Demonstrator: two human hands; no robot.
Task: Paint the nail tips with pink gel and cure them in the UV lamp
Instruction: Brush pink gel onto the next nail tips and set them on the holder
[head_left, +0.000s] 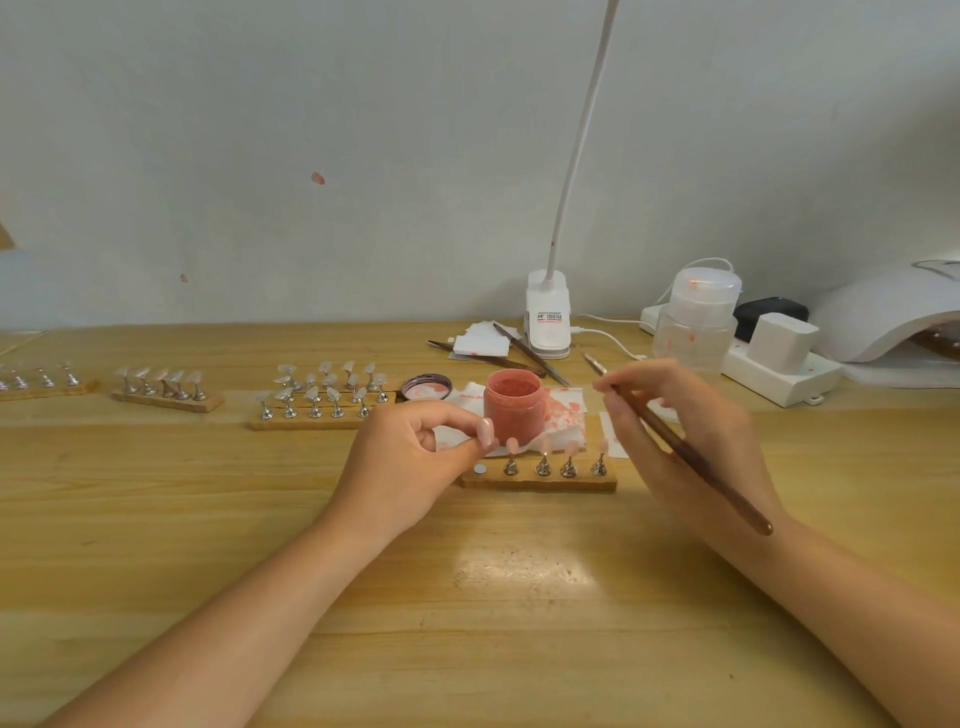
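An open jar of pink gel (513, 402) stands on a stained paper towel (567, 413), its lid (426, 388) lying to the left. In front lies a wooden strip (540, 483) with several metal stands carrying pink nail tips (543, 457); its leftmost magnet spot (480, 469) is bare. My left hand (415, 457) is curled beside the jar and pinches a pale pink nail tip (486, 432) between thumb and fingers. My right hand (685, 431) holds a brown-handled brush (691, 452), bristles pointing up and left, right of the jar. The white UV lamp (883, 317) sits at the far right.
Three more strips of clear nail tips (322, 397) (166, 387) (47, 382) line the left of the table. Behind the jar are a clip-on desk lamp (548, 325), tweezers and card (498, 348), a pump bottle (698, 322) and a power strip (779, 376).
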